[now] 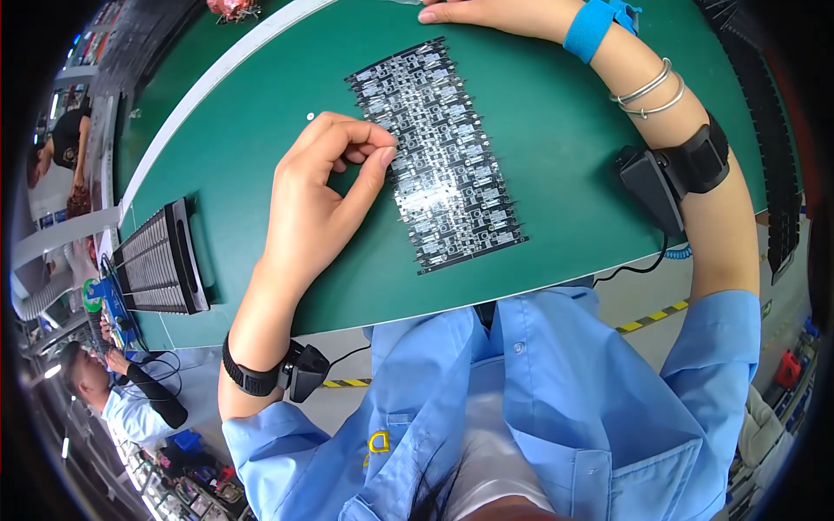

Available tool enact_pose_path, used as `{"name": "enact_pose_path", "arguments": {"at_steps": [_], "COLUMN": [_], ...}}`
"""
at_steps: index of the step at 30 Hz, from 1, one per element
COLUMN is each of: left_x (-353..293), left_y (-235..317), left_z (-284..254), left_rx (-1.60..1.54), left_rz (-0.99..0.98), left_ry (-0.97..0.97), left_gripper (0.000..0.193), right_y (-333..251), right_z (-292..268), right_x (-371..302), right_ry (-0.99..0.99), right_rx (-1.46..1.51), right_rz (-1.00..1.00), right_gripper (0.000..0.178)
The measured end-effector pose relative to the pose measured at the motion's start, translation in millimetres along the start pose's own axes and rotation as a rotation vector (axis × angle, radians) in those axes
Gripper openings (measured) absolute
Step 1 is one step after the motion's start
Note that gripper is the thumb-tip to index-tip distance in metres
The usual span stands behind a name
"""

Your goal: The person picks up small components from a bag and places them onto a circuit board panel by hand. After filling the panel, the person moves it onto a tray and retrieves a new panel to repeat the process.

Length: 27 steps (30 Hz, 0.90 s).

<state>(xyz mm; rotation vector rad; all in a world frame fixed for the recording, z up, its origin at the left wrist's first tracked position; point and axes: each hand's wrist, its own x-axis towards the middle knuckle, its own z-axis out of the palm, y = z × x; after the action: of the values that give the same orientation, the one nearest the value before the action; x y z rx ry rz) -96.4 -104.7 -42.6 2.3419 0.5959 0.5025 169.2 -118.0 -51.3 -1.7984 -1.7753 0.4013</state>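
A long panel of black-and-silver circuit boards (452,156) lies slightly slanted on the green tabletop, light glaring off its lower middle. My left hand (317,195) is closed in a pinch at the panel's left edge, thumb and forefinger tips close together; whatever they may hold is too small to make out. Beyond the panel's far end, my right hand (499,13) reaches across to the left. The picture's upper edge cuts off most of its fingers, and a bit of clear material (401,2) shows beside the thumb.
A small white round piece (310,116) lies left of the panel. Black slotted racks (161,260) stand at the table's left end, and another black rack (769,130) runs along the right. Devices with cables are strapped to both my forearms. A co-worker (130,399) is at the left.
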Motion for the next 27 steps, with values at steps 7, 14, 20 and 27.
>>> {"name": "enact_pose_path", "arguments": {"at_steps": [7,14,20,27], "left_x": [2.3,4.3,4.6,5.6], "left_y": [4.3,13.4,17.9,17.6], "left_z": [1.1,-0.4,-2.0,-0.5], "left_rx": [0.079,0.143,0.198,0.232], "left_rz": [0.009,0.01,0.044,0.068], "left_ry": [-0.033,-0.083,-0.13,-0.135], "left_gripper": [0.008,0.007,0.007,0.004], "right_y": [-2.4,1.9,-2.1,-10.3], "right_z": [3.1,3.1,1.7,-4.2], "right_x": [-0.5,-2.4,-3.5,-9.8], "right_ry": [0.043,0.065,0.092,0.141], "right_rx": [-0.004,-0.006,-0.087,-0.188], "right_rz": [-0.027,-0.136,-0.239,-0.294], "right_gripper": [0.019,0.017,0.014,0.014]}}
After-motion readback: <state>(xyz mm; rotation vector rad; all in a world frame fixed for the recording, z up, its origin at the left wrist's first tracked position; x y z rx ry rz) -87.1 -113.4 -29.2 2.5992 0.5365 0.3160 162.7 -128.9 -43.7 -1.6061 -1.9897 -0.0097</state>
